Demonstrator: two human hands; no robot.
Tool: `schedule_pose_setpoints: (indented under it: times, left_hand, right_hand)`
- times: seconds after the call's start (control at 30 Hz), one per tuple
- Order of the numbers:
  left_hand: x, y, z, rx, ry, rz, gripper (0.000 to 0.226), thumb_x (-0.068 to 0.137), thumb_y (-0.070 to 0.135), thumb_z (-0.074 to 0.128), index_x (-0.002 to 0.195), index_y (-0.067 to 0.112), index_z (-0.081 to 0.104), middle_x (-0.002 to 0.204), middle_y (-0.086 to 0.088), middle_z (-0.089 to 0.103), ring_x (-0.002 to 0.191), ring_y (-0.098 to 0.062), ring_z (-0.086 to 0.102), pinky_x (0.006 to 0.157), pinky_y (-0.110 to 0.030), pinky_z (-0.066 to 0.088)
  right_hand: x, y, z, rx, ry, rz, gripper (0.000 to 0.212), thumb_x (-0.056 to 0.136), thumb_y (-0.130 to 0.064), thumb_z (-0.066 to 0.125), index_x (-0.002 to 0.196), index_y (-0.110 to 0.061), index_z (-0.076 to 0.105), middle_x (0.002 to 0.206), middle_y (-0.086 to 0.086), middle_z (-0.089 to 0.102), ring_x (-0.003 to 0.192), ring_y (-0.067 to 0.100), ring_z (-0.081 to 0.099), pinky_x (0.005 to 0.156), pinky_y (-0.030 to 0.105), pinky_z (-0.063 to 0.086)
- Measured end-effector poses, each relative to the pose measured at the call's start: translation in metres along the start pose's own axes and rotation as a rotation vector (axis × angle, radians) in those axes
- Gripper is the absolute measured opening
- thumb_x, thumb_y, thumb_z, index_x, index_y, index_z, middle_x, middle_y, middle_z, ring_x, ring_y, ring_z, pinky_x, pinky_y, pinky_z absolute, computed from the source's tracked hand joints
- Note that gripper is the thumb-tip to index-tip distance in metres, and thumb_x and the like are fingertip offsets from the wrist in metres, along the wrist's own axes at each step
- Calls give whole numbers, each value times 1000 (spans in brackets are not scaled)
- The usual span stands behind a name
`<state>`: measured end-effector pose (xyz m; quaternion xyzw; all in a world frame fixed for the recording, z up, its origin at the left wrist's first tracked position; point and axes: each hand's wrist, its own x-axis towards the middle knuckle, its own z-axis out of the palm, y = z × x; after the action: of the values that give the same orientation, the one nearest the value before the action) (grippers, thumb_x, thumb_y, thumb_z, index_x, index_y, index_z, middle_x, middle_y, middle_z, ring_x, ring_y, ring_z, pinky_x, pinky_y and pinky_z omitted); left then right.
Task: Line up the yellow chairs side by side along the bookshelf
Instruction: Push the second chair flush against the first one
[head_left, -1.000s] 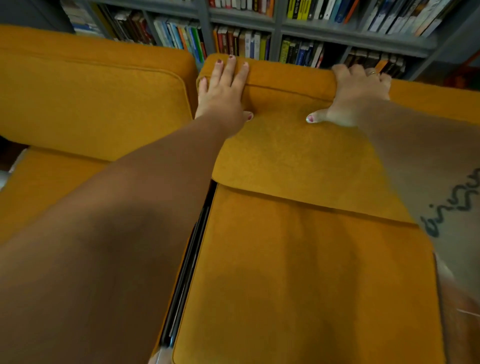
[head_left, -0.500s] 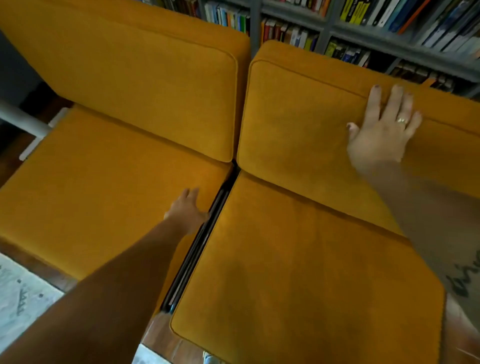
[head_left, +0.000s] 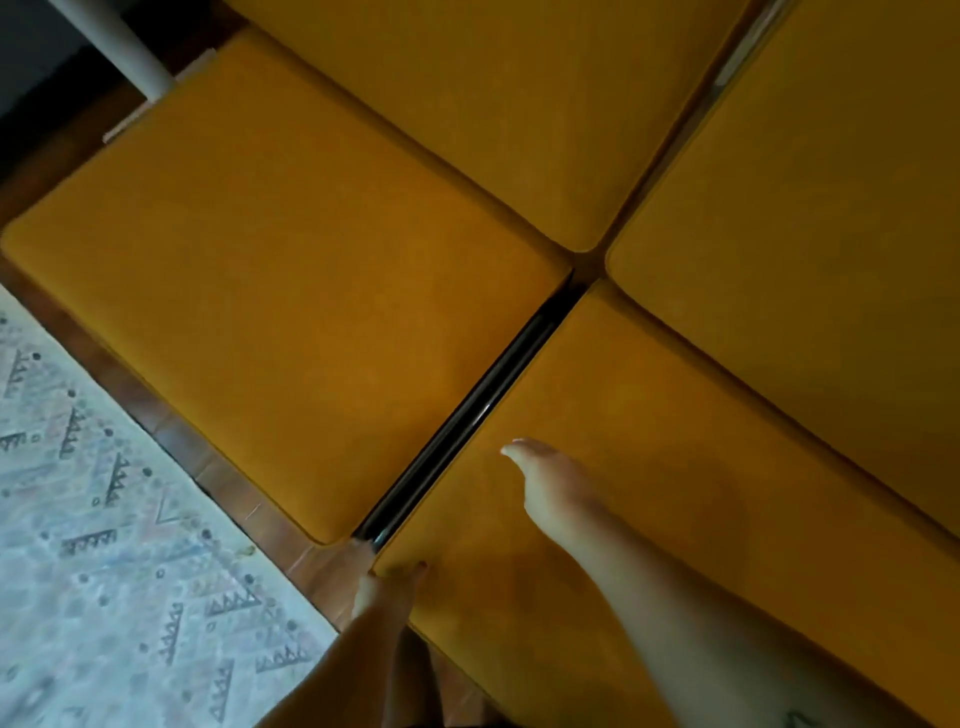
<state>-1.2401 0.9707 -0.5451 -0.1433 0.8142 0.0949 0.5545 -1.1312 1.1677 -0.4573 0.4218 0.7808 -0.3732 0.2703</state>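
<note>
Two mustard-yellow upholstered chairs set side by side, seen from above at a slant: left yellow chair (head_left: 291, 322) and right yellow chair (head_left: 675, 493), seat cushions almost touching, parted only by a narrow dark glossy frame strip (head_left: 467, 415) running along the gap from the front edge back to the cushion corners. Behind the seats, two padded yellow back cushions, left back cushion (head_left: 493, 104) and right back cushion (head_left: 831, 234), likewise close together with a thin gap between. Left hand (head_left: 387, 587) at the front left corner of the right yellow chair, fingertips on the cushion's corner just beside the end of the frame strip; grip or mere touch impossible to tell through the blur. Right hand (head_left: 556, 488) lying on the seat of the same chair, fingers stretched out together and pointing toward the gap, holding nothing. Reddish-brown wooden floor (head_left: 156, 415) showing as a band in front of the left yellow chair, with a pale patterned rug (head_left: 104, 519) beyond it at the lower left. White round pole (head_left: 119, 47) at the upper left, beside the far corner of the left seat.
</note>
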Motion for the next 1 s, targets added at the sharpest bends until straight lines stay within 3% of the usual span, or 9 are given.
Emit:
schedule_pose_setpoints:
  times: [0.07,0.13,0.2,0.27,0.33,0.43,0.67,1.0]
  left_hand:
    - [-6,3,3,-118,-15,-28,96,63,56,74,138,7,38,138,-18,47,125,-36,46,108,-49,36]
    - [-8,7,2,-179,4,-24,79,77,46,73,137,6,40,137,-17,47,126,-37,45,106,-49,36]
    - [-3,11,-1,-188,3,-46,73,82,44,69,136,3,41,137,-18,48,126,-36,45,105,-48,37]
    - [10,11,-1,-208,-7,-59,74,82,45,68,136,3,40,135,-19,49,124,-36,47,103,-46,39]
    - [23,11,-3,-217,-16,-30,77,80,45,69,137,5,38,135,-18,49,123,-37,48,104,-47,40]
    - [39,8,-5,-161,-54,20,76,81,46,68,139,8,37,137,-18,48,125,-37,47,106,-47,38]
    - [43,10,-7,-68,-74,40,72,84,47,64,140,10,36,136,-17,48,124,-36,47,102,-44,39]
    - [52,5,-7,-46,-108,45,83,76,60,64,141,17,35,137,-16,48,121,-37,50,103,-52,41]
  right_hand:
    - [12,-2,21,-36,-69,-32,66,92,13,35,148,-22,30,158,-2,20,142,21,27,110,33,33]
    - [25,-4,42,-59,-127,-41,62,96,7,34,150,-23,25,160,1,12,145,23,16,115,37,27]
    - [36,-8,61,-158,-145,-17,60,100,-13,42,152,-24,13,160,5,-4,147,28,-2,117,43,16]
    - [43,-14,79,-279,-140,46,83,94,-40,54,152,-24,-3,157,11,-22,144,36,-15,116,50,9]
    - [50,-21,94,-337,-130,97,103,85,-51,61,150,-22,-14,152,15,-32,140,41,-23,115,54,7]
    - [57,-24,107,-356,-84,118,112,81,-53,64,148,-20,-20,149,18,-37,138,44,-27,114,58,5]
    - [58,-21,109,-341,-75,95,110,84,-52,60,147,-18,-24,134,17,-48,136,44,-29,114,58,1]
    - [61,-20,111,-308,-67,86,107,86,-50,59,147,-18,-24,135,16,-47,136,44,-30,113,58,-1]
